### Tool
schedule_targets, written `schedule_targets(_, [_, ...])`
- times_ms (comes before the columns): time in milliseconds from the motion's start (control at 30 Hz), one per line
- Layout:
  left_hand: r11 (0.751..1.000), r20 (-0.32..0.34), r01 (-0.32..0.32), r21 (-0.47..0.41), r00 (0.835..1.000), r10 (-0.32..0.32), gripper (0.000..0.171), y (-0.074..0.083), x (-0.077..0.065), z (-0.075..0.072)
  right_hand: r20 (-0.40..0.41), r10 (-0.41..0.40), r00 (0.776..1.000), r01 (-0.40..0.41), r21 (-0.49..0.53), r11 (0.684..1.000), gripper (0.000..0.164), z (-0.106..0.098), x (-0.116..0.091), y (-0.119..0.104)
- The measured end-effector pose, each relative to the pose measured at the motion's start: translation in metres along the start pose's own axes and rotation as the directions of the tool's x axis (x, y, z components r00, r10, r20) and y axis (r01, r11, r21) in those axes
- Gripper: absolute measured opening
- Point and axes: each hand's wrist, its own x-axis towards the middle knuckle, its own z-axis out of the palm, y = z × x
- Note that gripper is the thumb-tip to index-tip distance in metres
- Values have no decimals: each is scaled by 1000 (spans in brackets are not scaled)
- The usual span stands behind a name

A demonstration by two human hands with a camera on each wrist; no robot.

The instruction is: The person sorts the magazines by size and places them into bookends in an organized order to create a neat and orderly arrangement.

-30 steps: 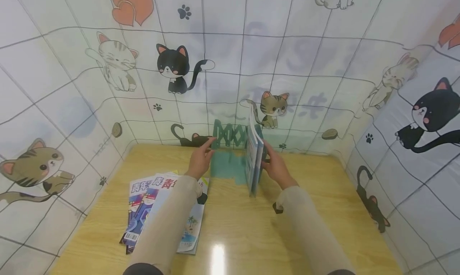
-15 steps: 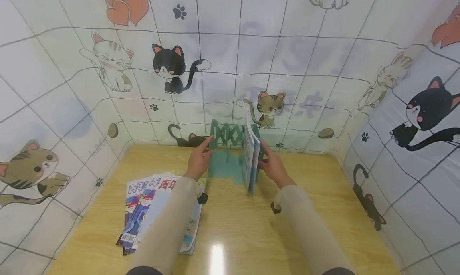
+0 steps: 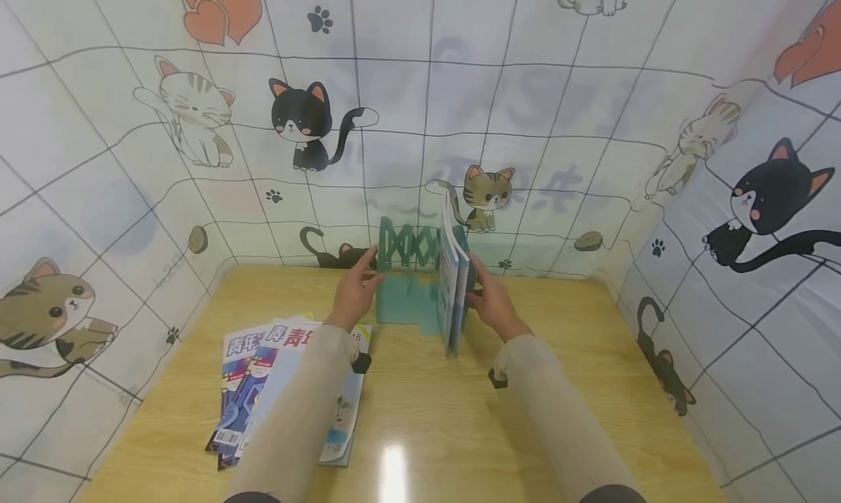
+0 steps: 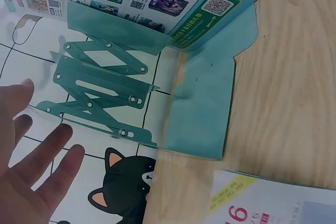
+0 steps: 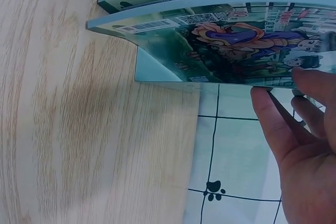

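Note:
A green metal expandable bookend [image 4: 97, 85] with a scissor-like lattice stands by the back wall. Upright toward its right end are at least two magazines [image 3: 453, 291], their illustrated cover [image 5: 236, 40] showing in the right wrist view. My left hand [image 3: 353, 291] is at the bookend's left end; its fingers [image 4: 55, 140] are spread and hold nothing, and contact is unclear. From the right side, my right hand [image 3: 496, 302] touches the magazines and the bookend's end with its fingertips [image 5: 260, 98]. Part of the bookend's right end is hidden behind the magazines.
Several more magazines [image 3: 243, 393] lie fanned on the wooden table [image 3: 420, 408] at the left, partly under my left forearm. A cat-printed tiled covering [image 3: 407, 87] encloses the table at the back and both sides.
The whole head view has shifted slightly, so everything sits a little farther left in it. The hands, bookend and magazines keep about the same places relative to each other.

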Motion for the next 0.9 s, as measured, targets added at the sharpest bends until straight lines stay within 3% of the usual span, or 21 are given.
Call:
schedule_targets(200, [997,29,79,19,996,-79,65,-3,-17,-4,0,10,1000,-10,14,1000,89,1,-1,1])
schedule_targets(333, [997,27,73,14,997,-73,66,-13,-31,-7,2,20,1000,-20,-3,1000,89,1,0,2])
schedule_targets(500, [998,82,46,37,995,-49,75,-30,-40,-12,3,27,1000,-27,-21,999,91,-1,0,3])
schedule_targets(733, [992,148,118,50,981,-125,75,-39,-53,-22,8,3,1000,-3,-6,1000,91,-3,-2,5])
schedule_targets(900, [988,160,136,77,976,-147,74,-55,-60,-28,9,5,1000,-5,-7,1000,88,-2,0,3])
